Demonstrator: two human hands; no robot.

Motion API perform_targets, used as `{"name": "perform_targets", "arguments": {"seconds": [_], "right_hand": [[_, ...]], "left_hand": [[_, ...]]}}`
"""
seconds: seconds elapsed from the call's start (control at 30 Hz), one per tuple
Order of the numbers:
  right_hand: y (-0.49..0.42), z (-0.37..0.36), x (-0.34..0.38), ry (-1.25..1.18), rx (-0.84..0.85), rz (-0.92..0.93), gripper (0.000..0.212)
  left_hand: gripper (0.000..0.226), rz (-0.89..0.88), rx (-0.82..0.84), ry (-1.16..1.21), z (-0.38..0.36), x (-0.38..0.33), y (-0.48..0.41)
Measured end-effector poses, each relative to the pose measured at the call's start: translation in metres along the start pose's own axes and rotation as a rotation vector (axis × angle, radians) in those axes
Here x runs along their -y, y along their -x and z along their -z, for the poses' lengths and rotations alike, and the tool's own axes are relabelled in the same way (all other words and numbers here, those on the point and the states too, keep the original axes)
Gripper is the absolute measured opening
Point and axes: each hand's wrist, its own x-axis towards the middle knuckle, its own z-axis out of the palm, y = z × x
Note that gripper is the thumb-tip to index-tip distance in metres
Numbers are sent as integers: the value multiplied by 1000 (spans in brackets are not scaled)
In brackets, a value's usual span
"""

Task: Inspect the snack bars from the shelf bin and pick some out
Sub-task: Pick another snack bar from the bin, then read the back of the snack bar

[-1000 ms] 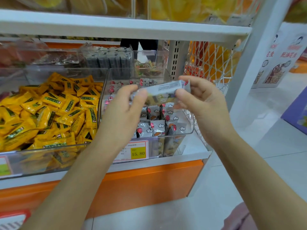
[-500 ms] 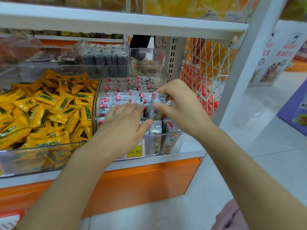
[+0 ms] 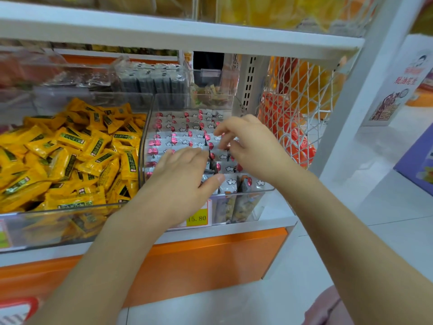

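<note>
Grey-white snack bars point(image 3: 178, 139) with red marks stand upright in rows inside a clear shelf bin point(image 3: 259, 191). My left hand point(image 3: 180, 184) lies flat over the front rows, its fingers straight and touching the bar tops, the thumb at the front row. My right hand point(image 3: 253, 146) reaches into the right side of the bin with loosely curled fingertips down among the bars; no bar is plainly gripped. Both hands hide some of the bars beneath them.
A clear bin of yellow packets point(image 3: 70, 156) adjoins on the left. Dark packets point(image 3: 152, 78) fill bins behind. A white shelf board point(image 3: 164, 31) hangs close overhead. A white net basket point(image 3: 302, 106) of orange packs stands on the right. A yellow price tag point(image 3: 198, 218) sits on the bin front.
One second ago both hands held a single bar up above the bin. The right hand then lowered it into the bin, and now neither hand holds a bar.
</note>
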Motion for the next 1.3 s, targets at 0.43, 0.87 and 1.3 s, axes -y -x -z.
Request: {"name": "perform_targets", "arguments": {"seconds": [0.43, 0.87, 1.3], "right_hand": [[-18, -1, -1, 169, -13, 46, 10], [25, 19, 4, -897, -516, -328, 17], [39, 8, 11, -1641, -103, -408, 14]], "left_hand": [[54, 12, -172, 192, 3, 1, 0], [40, 114, -436, 478, 14, -7, 5], [18, 299, -465, 1087, 22, -2, 7]]}}
